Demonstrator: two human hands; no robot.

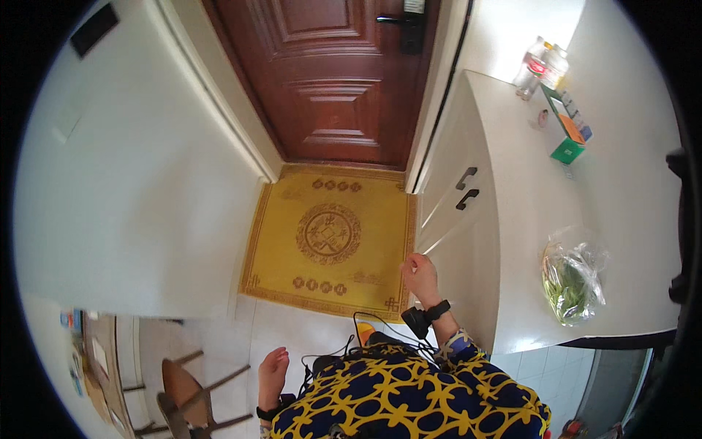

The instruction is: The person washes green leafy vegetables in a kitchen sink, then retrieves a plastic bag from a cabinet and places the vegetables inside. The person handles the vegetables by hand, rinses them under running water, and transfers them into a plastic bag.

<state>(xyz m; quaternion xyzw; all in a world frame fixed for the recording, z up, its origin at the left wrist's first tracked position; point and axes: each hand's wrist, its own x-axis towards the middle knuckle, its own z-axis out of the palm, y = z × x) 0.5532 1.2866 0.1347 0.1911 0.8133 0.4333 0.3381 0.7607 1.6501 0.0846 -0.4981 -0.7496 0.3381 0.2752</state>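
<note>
My left hand [273, 367] hangs low at the left of my body, fingers loosely bent, with nothing seen in it. In front of the cabinet's lower door is my right hand [421, 277], above the edge of a yellow doormat [378, 219]; its fingers curl loosely and hold nothing that I can see. Both wrists wear black straps, the right one with a small black device [418, 321] and cables. A clear plastic bag of green vegetables [570, 288] lies on the white cabinet top [526, 219] to the right.
A closed brown door [340, 110] with a black handle [389, 20] stands ahead. White cabinet doors with dark handles [467, 200] are at the right. On the cabinet top are plastic bottles [535, 71] and a green and white box [565, 129]. A wooden chair [186, 389] stands at lower left.
</note>
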